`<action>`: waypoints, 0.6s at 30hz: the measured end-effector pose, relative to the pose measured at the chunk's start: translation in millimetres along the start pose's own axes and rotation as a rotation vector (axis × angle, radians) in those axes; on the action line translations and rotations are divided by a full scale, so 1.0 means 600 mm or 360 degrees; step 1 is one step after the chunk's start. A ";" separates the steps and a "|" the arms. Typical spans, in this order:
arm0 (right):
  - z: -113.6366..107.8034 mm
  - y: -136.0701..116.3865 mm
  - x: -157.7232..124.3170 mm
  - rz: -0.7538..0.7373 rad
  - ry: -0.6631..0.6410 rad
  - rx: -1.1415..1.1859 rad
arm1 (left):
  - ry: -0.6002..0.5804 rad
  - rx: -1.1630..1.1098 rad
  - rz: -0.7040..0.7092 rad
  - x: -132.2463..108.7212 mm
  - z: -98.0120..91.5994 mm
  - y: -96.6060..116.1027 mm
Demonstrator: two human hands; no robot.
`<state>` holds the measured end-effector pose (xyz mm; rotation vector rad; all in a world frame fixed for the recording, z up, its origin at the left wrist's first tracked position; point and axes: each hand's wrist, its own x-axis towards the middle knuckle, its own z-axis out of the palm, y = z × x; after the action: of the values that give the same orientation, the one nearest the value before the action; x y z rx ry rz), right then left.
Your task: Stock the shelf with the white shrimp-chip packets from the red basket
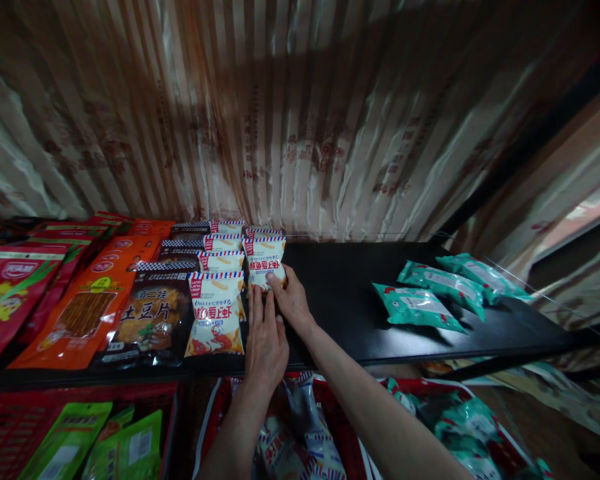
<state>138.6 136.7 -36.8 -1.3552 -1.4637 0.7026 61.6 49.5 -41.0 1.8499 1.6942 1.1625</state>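
Note:
My right hand [293,299] grips the lower edge of a white snack packet [265,261] with red-and-blue striped top, lying on the black shelf [340,300]. My left hand [265,340] lies flat on the shelf just below it, fingers stretched out toward the packet's bottom edge, beside another white prawn-cracker packet [216,313]. More white packets of the same kind are stacked in rows behind these two.
Dark potato-chip packets [153,313], orange packets [87,307] and red packets [5,293] fill the shelf's left. Three teal packets [433,293] lie at the right. Below, red baskets [350,427] hold white, teal and green packets [125,450]. A plastic-sheeted wall stands behind.

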 end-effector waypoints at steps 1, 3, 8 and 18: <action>-0.002 -0.001 -0.001 -0.0004 0.0019 -0.0078 | -0.0003 0.0008 -0.0003 0.000 -0.001 0.000; -0.005 -0.002 -0.003 -0.0019 0.0069 -0.0232 | -0.0005 0.0024 -0.0015 0.001 -0.001 0.001; -0.007 -0.003 -0.006 -0.0109 0.0139 -0.0367 | 0.0024 0.0018 -0.0010 -0.001 0.001 -0.001; -0.014 -0.006 0.013 0.0021 0.0048 -0.0220 | 0.0052 0.0029 -0.0043 -0.002 0.006 -0.004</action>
<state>145.7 141.9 -28.5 -1.4759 -1.5030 0.5958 62.8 49.7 -45.3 1.8227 1.7476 1.1769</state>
